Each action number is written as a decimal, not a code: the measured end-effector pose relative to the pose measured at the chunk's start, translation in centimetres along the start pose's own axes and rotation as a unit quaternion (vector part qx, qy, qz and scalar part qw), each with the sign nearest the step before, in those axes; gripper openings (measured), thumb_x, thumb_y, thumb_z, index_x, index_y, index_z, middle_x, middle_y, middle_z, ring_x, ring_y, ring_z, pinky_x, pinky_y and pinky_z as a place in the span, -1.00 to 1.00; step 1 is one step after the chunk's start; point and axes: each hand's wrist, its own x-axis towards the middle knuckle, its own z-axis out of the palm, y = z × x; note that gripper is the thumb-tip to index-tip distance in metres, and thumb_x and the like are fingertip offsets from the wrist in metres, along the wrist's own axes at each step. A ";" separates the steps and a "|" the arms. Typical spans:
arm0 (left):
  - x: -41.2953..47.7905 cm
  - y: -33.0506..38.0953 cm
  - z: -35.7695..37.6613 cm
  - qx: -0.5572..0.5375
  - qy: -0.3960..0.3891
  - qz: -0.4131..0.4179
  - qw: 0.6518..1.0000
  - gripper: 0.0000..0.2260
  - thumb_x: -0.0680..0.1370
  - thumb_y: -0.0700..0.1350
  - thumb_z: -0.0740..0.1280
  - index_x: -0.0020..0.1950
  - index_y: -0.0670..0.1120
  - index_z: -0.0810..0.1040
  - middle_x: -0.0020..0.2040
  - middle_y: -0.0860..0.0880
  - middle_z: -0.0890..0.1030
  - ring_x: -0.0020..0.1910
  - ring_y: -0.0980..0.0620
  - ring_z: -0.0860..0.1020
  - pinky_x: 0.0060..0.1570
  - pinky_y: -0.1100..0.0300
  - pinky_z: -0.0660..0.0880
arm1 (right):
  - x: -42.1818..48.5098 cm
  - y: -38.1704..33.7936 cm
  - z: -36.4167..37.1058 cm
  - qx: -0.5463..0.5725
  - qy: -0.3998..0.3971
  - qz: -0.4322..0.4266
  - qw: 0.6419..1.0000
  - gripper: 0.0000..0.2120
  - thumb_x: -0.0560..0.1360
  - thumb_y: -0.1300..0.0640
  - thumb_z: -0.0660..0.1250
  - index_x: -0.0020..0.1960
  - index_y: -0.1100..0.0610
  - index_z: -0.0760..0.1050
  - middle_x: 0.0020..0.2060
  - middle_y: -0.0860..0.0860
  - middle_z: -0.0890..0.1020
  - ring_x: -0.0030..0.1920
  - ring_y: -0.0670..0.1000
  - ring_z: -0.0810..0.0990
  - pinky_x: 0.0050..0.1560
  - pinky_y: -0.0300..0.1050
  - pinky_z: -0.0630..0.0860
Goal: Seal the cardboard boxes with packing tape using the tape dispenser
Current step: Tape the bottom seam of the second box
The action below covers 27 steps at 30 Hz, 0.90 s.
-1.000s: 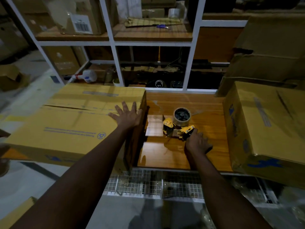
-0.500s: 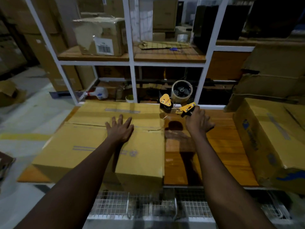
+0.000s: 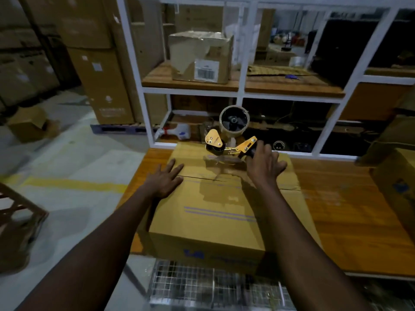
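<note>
The box (image 3: 220, 212) sits on the wooden table (image 3: 336, 209), its top seam (image 3: 202, 178) running crosswise. The left hand (image 3: 165, 180) lies flat on the lid, fingers spread, at the seam's left end. The right hand (image 3: 263, 167) grips the handle of the dispenser (image 3: 226, 142), held over the far flap with the roll (image 3: 234, 120) uppermost. Whether it touches the cardboard is unclear.

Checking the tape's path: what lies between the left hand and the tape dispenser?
In the head view, only bare box top lies between left hand and tape dispenser; the flap seam runs just nearer the camera.
</note>
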 end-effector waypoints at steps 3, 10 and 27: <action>-0.2 -1.7 0.9 -0.084 0.005 -0.011 0.996 -0.38 0.60 0.35 -0.06 0.60 0.20 -0.14 0.61 0.05 -0.21 0.58 -0.25 -0.09 0.49 -0.27 0.03 | -1.1 -3.4 1.1 -0.002 0.007 -0.025 1.000 -0.57 0.53 0.00 0.31 0.36 0.04 0.31 0.24 0.08 0.47 0.23 0.18 0.42 0.12 0.17 0.26; -3.2 1.4 2.5 -0.257 0.057 -0.088 0.961 -0.43 0.61 0.28 0.12 0.59 0.25 0.02 0.62 -0.14 -0.15 0.53 -0.36 0.01 0.43 -0.27 0.13 | -2.6 -7.3 2.3 0.009 0.018 -0.066 0.998 -0.56 0.53 0.00 0.32 0.36 0.06 0.35 0.19 0.07 0.48 0.18 0.17 0.42 0.11 0.13 0.24; -6.6 4.5 -4.4 -0.832 -0.137 -0.105 0.527 -0.42 0.63 0.22 0.02 0.19 -0.26 0.53 -0.09 -0.16 0.68 -0.43 0.02 0.52 -0.53 0.33 0.42 | -2.6 -9.3 0.2 0.042 0.057 -0.081 0.994 -0.61 0.52 0.01 0.32 0.31 0.03 0.36 0.16 0.06 0.48 0.16 0.16 0.43 0.10 0.12 0.25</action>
